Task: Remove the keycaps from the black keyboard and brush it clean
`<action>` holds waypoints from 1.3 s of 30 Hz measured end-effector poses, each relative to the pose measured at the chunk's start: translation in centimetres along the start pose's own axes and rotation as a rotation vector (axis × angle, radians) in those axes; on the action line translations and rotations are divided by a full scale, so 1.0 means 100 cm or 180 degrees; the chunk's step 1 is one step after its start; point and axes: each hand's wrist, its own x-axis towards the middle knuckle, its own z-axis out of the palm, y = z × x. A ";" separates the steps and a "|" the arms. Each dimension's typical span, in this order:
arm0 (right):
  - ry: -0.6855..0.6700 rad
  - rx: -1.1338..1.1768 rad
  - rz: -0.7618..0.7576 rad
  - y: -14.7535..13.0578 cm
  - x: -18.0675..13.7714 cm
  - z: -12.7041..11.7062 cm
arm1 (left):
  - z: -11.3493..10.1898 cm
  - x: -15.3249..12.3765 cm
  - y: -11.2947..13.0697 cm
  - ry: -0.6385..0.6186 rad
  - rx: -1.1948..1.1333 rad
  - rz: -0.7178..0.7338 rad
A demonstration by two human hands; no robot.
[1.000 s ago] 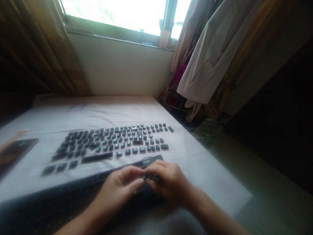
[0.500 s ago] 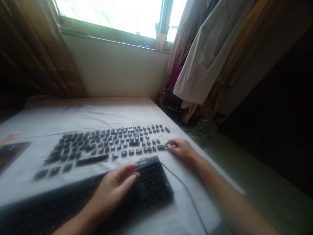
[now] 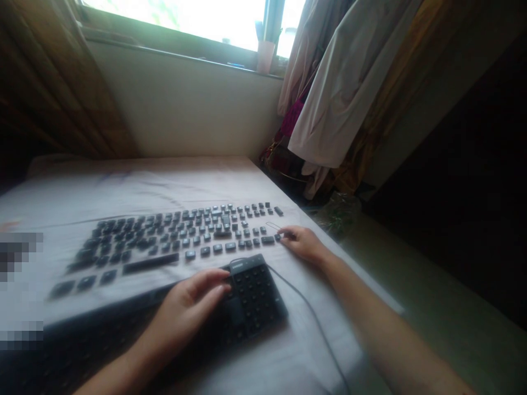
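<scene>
Kbd [image 3: 257,302] logo [image 3: 237,266] blurred; R hand [image 3: 303,244] by keycaps [image 3: 173,236].

Two bare hands and forearms are all that shows of the person. The left hand [image 3: 187,307] is slim, with long, smooth fingers [image 3: 201,285] and rounded tips. Its wrist runs into a left forearm [image 3: 119,367] that is uncovered right to the lower edge of the view. The right hand [image 3: 302,244] looks smaller, being farther from the camera, with faint knuckle ridges across its back. The right forearm [image 3: 382,334] is likewise uncovered from wrist to frame edge, lean and widening slightly toward the elbow. The picture is dim and soft, so nails and fine marks on the fingers are too blurred to tell.
</scene>
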 end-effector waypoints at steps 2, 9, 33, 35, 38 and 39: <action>0.0108 0.0190 0.0037 0.000 -0.002 -0.003 | 0.000 0.000 0.000 -0.0013 -0.0018 0.0014; 0.0513 0.1207 0.0083 -0.018 -0.023 -0.013 | 0.000 -0.004 -0.003 -0.0115 0.0475 0.0342; -0.1440 0.1586 -0.0332 -0.037 -0.079 -0.016 | 0.009 -0.013 -0.021 -0.0354 0.3577 0.1332; -0.1454 0.1565 -0.0344 -0.038 -0.079 -0.015 | 0.008 -0.014 -0.020 -0.0349 0.3573 0.1355; -0.1471 0.1356 -0.0509 -0.044 -0.080 -0.016 | 0.008 -0.015 -0.016 -0.0381 0.3575 0.1277; -0.1473 0.1203 -0.0645 -0.046 -0.081 -0.016 | 0.008 -0.015 -0.015 -0.0400 0.3579 0.1242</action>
